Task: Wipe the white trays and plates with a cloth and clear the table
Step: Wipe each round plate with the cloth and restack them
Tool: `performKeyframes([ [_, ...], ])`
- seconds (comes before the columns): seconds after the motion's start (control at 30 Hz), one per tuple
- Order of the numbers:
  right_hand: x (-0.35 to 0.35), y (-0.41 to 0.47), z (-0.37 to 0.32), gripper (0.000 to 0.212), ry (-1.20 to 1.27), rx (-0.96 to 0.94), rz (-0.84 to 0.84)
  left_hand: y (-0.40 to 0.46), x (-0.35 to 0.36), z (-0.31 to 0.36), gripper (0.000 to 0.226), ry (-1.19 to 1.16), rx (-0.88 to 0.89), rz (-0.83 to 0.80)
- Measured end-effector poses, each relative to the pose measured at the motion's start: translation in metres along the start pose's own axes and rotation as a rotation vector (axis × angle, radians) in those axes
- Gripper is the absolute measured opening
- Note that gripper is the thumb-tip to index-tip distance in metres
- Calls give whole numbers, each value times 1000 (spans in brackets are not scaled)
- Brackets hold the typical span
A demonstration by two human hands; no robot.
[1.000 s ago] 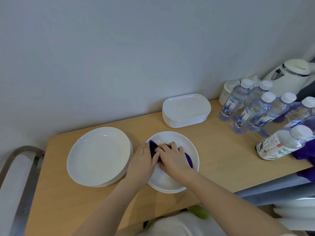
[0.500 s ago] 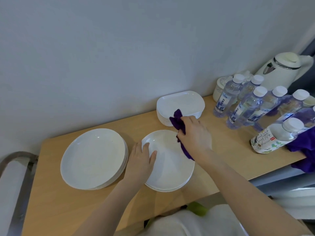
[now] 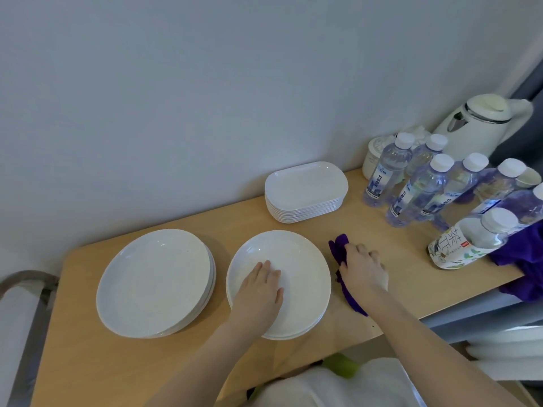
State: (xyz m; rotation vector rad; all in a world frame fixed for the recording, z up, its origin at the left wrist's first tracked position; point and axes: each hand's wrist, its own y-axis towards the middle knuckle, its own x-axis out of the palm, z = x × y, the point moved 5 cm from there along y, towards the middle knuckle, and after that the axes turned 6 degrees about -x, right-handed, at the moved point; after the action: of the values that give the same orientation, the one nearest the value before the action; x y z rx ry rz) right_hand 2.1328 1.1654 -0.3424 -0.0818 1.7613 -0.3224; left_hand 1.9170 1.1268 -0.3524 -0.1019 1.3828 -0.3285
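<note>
Two stacks of round white plates sit on the wooden table point(image 3: 88, 362): a left stack point(image 3: 152, 283) and a middle stack point(image 3: 302, 259). My left hand point(image 3: 258, 292) lies flat on the top plate of the middle stack, fingers straight. Just right of that stack, my right hand point(image 3: 364, 274) is down on the table with its fingers curled over the purple cloth point(image 3: 339, 246); the cloth sticks out ahead of the hand and under the wrist. A stack of white rectangular trays point(image 3: 305, 183) stands behind, near the wall.
Several water bottles point(image 3: 420, 195) crowd the right end, with a tea bottle point(image 3: 467, 239) lying on its side, a white jar point(image 3: 374, 154) and a white kettle point(image 3: 476, 124) behind them. More purple fabric point(image 3: 523, 259) hangs over the right edge. A grey rail point(image 3: 20, 289) stands at the left.
My right hand lifted the purple cloth off the middle plate, swung it right and brought it down onto the table. My left hand slid from the plate's rim onto its middle.
</note>
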Motion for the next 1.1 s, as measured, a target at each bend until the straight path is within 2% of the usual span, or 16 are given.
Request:
performKeyframes([
  [0.13,-3,-2,-17,35,-38,12,71,-3,5,-1,50,81,6,-28],
  [0.27,-11,-14,-66,34,-14,-295,242,-7,4,-1,51,138,62,-6],
  [0.37,1,-32,-107,40,27,-518,202,-12,-1,-3,49,123,102,47],
  [0.5,21,-44,-140,42,49,-600,90,-27,-23,-14,41,54,125,154],
  [0.6,20,-46,-161,40,57,-681,97,-43,-47,-34,30,-33,96,360],
  [0.7,18,-48,-187,35,64,-764,98,-60,-62,-59,19,-78,67,464],
  [0.77,17,-50,-206,29,78,-797,108,-70,-68,-82,26,-77,-17,499],
  [0.8,18,-51,-215,29,93,-812,106,-76,-72,-94,22,-74,-72,514],
  [0.97,26,-57,-255,39,98,-883,60,-99,-74,-161,35,-41,-359,481],
  [1.1,34,-51,-274,46,51,-751,25,-113,-65,-204,45,-54,-564,371],
])
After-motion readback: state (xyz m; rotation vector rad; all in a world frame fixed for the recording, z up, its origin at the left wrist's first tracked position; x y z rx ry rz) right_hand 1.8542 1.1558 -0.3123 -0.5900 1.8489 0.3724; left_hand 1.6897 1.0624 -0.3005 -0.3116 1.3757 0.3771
